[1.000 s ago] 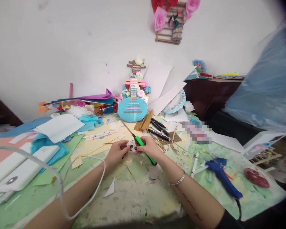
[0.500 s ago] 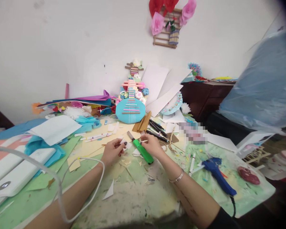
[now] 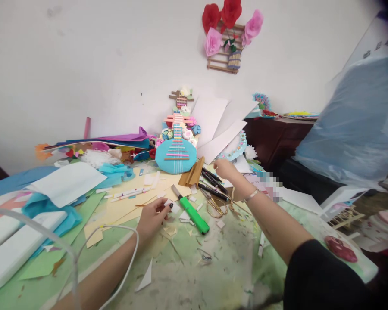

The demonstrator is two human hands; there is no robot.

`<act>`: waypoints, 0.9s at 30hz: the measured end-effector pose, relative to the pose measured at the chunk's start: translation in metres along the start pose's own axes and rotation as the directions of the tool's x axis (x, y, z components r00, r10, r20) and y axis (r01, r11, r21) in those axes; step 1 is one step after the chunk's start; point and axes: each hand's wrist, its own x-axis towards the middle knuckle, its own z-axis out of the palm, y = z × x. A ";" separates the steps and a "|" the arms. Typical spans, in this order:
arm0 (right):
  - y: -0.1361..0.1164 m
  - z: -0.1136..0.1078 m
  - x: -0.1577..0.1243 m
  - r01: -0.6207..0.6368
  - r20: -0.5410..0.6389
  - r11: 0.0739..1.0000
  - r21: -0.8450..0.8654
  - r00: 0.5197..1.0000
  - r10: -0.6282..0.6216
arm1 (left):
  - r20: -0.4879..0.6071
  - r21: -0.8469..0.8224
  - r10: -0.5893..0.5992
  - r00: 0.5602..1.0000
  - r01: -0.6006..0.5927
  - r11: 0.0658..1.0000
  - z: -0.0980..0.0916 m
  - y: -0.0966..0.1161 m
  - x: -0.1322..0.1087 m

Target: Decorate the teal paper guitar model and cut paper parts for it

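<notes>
My left hand (image 3: 152,218) pinches a small piece of white paper (image 3: 173,206) between thumb and fingers. Just right of it lies a green craft knife (image 3: 194,215) with its blade end pointing away from me, on some white paper scraps. My right hand (image 3: 226,170) is stretched out past the black pens (image 3: 211,177), by the leaning white sheets. Its fingers are bent and partly hidden, and I cannot see anything in them. Gold-handled scissors (image 3: 218,208) rest nearer to me, below the pens.
A turquoise lute-shaped craft (image 3: 176,156) stands at the back, beside a folded brown card strip (image 3: 192,172). White sheets (image 3: 210,120) lean on the wall. A white cable (image 3: 134,254) loops over my left forearm. A red oval object (image 3: 340,248) lies at right.
My right hand has left the area beside the craft knife and reached forward and right. My left hand keeps the paper. My right sleeve now covers where the blue glue gun lay.
</notes>
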 end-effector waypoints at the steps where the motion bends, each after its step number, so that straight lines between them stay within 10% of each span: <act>1: 0.012 0.000 0.010 -0.018 0.012 0.999 -0.049 1.000 0.019 | -0.004 0.018 0.015 1.000 -0.015 1.000 0.000 0.001 0.000; 11: 0.089 0.019 0.052 -0.052 0.183 0.952 -0.301 0.977 0.111 | 0.023 0.229 0.141 0.990 -0.143 0.963 -0.006 0.010 -0.003; 27: 0.133 0.021 0.062 0.034 0.160 0.924 -0.381 0.987 0.030 | 0.041 0.293 0.248 0.968 -0.249 0.923 -0.007 0.025 -0.009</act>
